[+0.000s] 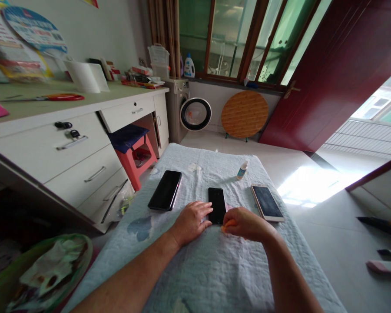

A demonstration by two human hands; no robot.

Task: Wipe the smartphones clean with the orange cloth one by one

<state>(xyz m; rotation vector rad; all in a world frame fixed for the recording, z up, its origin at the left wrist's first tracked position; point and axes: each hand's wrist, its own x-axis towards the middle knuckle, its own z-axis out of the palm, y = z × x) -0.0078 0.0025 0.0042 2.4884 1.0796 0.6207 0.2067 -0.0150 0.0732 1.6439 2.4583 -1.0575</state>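
Observation:
A small black smartphone lies screen up on the pale blue quilted cloth, between my hands. My left hand rests flat with its fingers stretched out, the tips touching the phone's left edge. At the lower right edge of the phone, my right hand is closed around an orange cloth, most of it hidden in the fingers. To the left lies a larger black phone. A gold phone with a white front lies on the right. Behind it stands a small spray bottle.
A white desk with drawers runs along the left, with a red stool under it. A green waste bin stands at lower left. Farther back are a washing machine with its door open and a round wooden tabletop.

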